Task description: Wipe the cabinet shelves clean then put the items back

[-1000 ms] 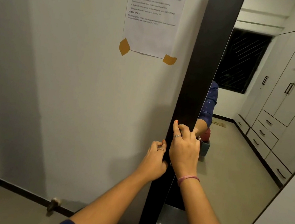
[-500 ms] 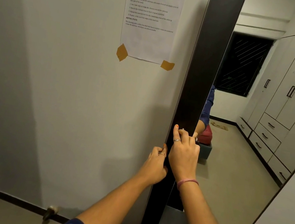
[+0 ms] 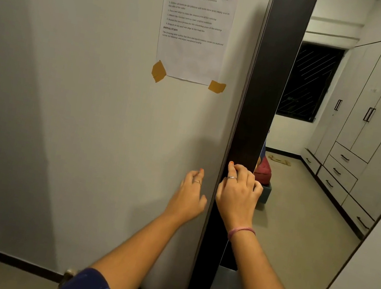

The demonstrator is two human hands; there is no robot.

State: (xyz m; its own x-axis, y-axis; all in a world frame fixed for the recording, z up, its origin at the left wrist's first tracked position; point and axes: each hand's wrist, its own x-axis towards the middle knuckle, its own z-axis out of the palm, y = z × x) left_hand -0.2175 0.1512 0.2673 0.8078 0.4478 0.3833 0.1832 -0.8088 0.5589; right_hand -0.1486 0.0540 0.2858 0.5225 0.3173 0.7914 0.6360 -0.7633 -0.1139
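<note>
Half a second ago the left hand [image 3: 189, 193] was curled against the dark edge beside the right; it has now come off and lies with relaxed fingers against the smooth white wall [image 3: 85, 126], holding nothing, while the right hand [image 3: 237, 193] keeps its fingers hooked round the edge of the tall, dark mirrored cabinet door [image 3: 262, 106]. One printed sheet [image 3: 195, 30] is stuck to the wall with four tan tape patches, and each hand wears one ring, the right wrist one pink band [image 3: 241, 231].
</note>
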